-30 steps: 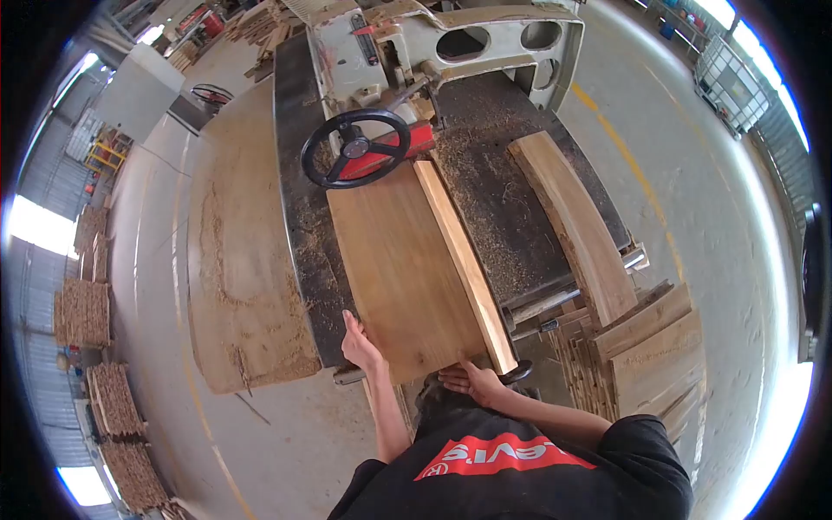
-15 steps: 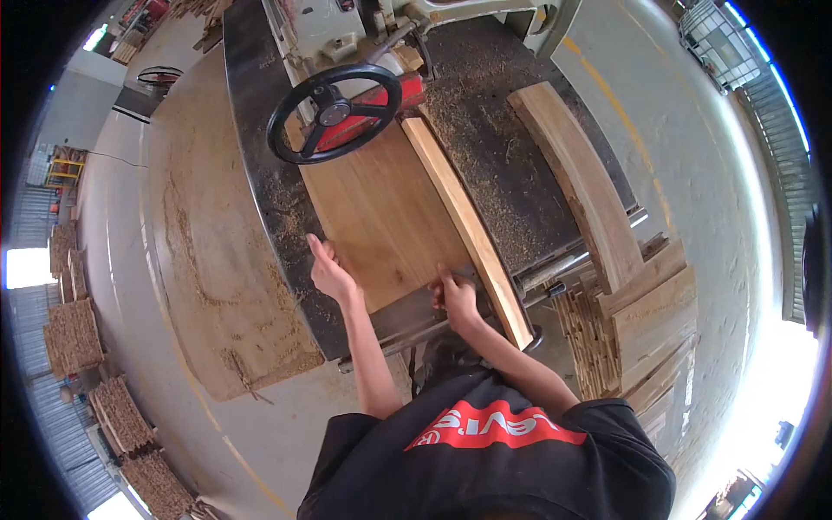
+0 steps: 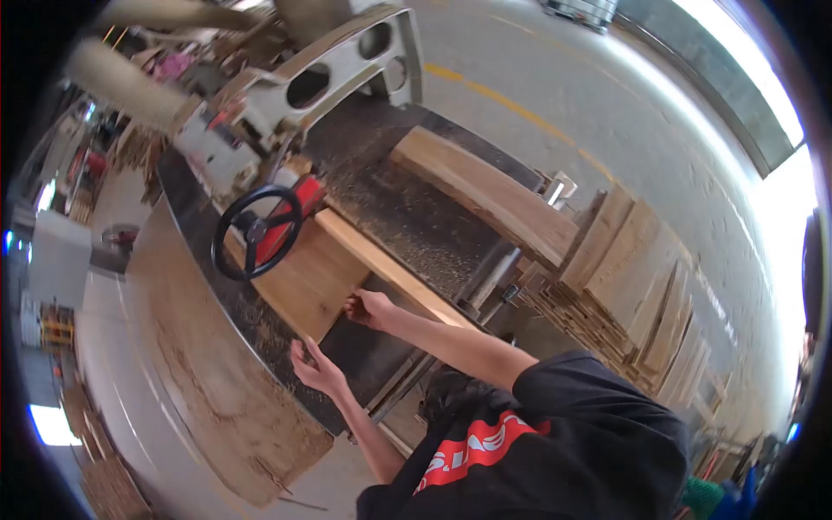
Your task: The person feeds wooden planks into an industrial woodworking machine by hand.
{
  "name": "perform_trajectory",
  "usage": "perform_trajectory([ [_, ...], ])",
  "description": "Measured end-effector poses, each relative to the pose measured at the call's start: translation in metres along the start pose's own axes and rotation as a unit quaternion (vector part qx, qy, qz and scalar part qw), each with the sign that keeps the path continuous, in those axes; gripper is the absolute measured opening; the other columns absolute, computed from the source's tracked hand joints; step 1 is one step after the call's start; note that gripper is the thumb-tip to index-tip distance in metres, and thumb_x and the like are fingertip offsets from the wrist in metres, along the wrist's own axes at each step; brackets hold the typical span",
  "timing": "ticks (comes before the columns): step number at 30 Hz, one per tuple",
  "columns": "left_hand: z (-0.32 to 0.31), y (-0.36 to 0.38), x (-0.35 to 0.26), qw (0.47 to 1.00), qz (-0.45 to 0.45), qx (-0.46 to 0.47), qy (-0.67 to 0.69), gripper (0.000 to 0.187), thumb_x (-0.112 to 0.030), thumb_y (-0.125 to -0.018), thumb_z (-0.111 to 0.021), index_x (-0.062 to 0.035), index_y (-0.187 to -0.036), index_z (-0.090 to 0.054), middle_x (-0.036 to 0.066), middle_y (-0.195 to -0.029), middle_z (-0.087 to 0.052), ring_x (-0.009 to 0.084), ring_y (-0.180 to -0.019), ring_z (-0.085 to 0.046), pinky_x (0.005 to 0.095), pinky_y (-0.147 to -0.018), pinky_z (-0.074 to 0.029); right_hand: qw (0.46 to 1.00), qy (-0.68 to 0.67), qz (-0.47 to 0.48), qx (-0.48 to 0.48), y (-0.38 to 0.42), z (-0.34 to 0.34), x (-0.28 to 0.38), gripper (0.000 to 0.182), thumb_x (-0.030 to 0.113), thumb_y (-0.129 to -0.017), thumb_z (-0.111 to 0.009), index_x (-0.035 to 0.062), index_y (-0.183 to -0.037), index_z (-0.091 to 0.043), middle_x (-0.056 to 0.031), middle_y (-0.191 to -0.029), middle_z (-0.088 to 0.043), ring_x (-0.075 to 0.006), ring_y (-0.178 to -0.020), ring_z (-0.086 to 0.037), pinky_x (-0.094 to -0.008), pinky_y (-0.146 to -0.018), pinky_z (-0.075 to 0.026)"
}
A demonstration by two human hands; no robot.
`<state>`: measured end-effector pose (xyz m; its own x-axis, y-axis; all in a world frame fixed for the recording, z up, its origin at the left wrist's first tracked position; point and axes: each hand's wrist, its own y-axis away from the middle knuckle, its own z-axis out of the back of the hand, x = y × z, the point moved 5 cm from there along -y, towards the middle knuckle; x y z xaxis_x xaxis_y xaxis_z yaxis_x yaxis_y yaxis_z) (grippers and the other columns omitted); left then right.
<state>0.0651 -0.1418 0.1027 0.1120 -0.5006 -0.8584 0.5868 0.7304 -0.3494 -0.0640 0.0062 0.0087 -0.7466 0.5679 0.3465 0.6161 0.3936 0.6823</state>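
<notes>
A wide wooden board (image 3: 305, 276) lies flat on the dark machine bed, its far part under the black handwheel (image 3: 256, 227). My left hand (image 3: 318, 371) is just off the board's near left corner, palm turned inward, fingers apart and holding nothing. At the near right of the board my right hand (image 3: 371, 309) has its fingers curled, the knuckles right at the end edge. A long squared wooden strip (image 3: 394, 270) runs along the board's right side, and my right forearm overlaps its near end.
A thick plank (image 3: 481, 191) rests on the sawdust-strewn table to the right. Stacked boards (image 3: 624, 269) stand beyond it. Left of the machine is a large brown sheet (image 3: 204, 347) with sawdust. A white machine frame (image 3: 347, 56) rises at the back.
The view has swung to the right and tilted. The board has slid farther under the handwheel, exposing more dark bed. My left hand has come away from the board's left edge.
</notes>
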Motion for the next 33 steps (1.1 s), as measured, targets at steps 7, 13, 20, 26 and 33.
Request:
perform_trajectory([
  [7,-0.010,0.126,-0.055,0.980,-0.143,0.113,-0.084,0.028,-0.022,-0.103,-0.073,-0.0068,-0.126,-0.073,0.007,-0.127,-0.073,0.0267,-0.115,-0.064,0.0416,-0.085,-0.052,0.909,0.316,0.166,0.216,0.156,0.021,0.128,0.030,0.029,-0.102,-0.073,0.0014,-0.114,-0.075,-0.0098,-0.098,-0.078,-0.0181,-0.087,-0.076,-0.0303,-0.079,-0.062],
  [13,-0.022,0.153,-0.114,0.981,-0.141,0.135,0.007,0.020,-0.015,-0.104,-0.069,-0.0044,-0.121,-0.075,0.009,-0.119,-0.076,0.0235,-0.110,-0.068,0.0376,-0.082,-0.054,0.522,0.332,0.559,-0.552,0.255,0.242,0.251,0.039,0.021,-0.089,-0.079,0.0035,-0.123,-0.070,-0.0154,-0.118,-0.071,-0.0327,-0.121,-0.061,-0.0449,-0.109,-0.044],
  [20,-0.062,0.160,-0.157,0.967,-0.101,0.200,0.118,0.019,-0.010,-0.102,-0.069,-0.0027,-0.118,-0.075,0.010,-0.116,-0.077,0.0250,-0.108,-0.069,0.0369,-0.083,-0.054,0.855,-0.015,0.411,-0.315,0.209,0.385,0.257,0.062,0.028,-0.084,-0.091,0.0000,-0.134,-0.066,-0.0144,-0.131,-0.068,-0.0314,-0.119,-0.067,-0.0430,-0.101,-0.055],
  [26,-0.113,0.195,-0.191,0.899,0.054,0.365,0.235,0.025,-0.016,-0.105,-0.068,0.0018,-0.122,-0.073,0.008,-0.116,-0.077,0.0108,-0.107,-0.068,0.0285,-0.091,-0.054,0.948,-0.071,0.295,-0.099,0.220,0.347,0.237,0.048,0.023,-0.096,-0.081,0.0010,-0.135,-0.063,-0.0093,-0.121,-0.072,-0.0245,-0.108,-0.072,-0.0400,-0.091,-0.061],
  [33,-0.159,0.203,-0.172,0.835,0.194,0.429,0.284,0.067,-0.055,-0.107,-0.058,0.0010,-0.143,-0.062,0.012,-0.132,-0.070,0.0216,-0.125,-0.064,0.0364,-0.098,-0.050,0.834,0.262,0.465,-0.139,0.318,0.265,0.201,0.041,0.013,-0.093,-0.079,0.0031,-0.132,-0.070,-0.0101,-0.122,-0.075,-0.0193,-0.110,-0.070,-0.0320,-0.096,-0.055],
])
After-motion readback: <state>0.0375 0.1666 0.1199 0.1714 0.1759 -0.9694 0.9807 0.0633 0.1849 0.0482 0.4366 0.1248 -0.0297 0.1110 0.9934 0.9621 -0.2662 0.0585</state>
